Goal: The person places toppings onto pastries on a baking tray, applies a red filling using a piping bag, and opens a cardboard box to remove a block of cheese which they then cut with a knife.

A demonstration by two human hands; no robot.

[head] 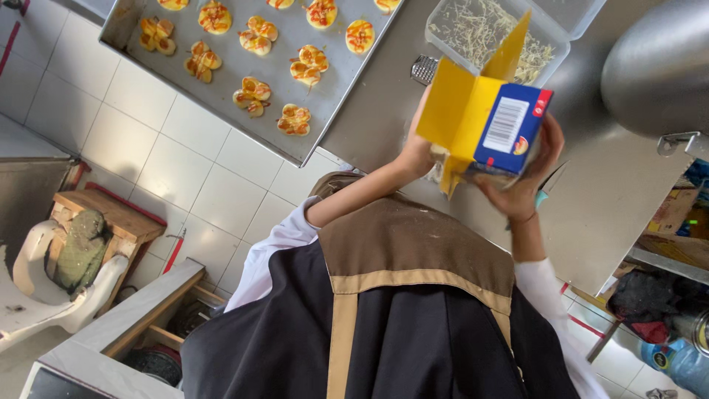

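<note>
Brown apron [413,244] nearest — carton [484,122] blocks clear tub [550,44], tray [347,96] beside.

Blue-and-yellow carton [484,118], flaps open, tilted above the steel counter.

A yellow and blue carton [484,111]; golden pastries [253,96] streaked red.

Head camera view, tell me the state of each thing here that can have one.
Yellow and blue carton: flaps open, held up by both hands.
Left hand: gripping the carton.
Right hand: gripping the carton.
Clear plastic tub: uncovered, holding pale shreds.
Baking tray: loaded with topped pastries.
</note>
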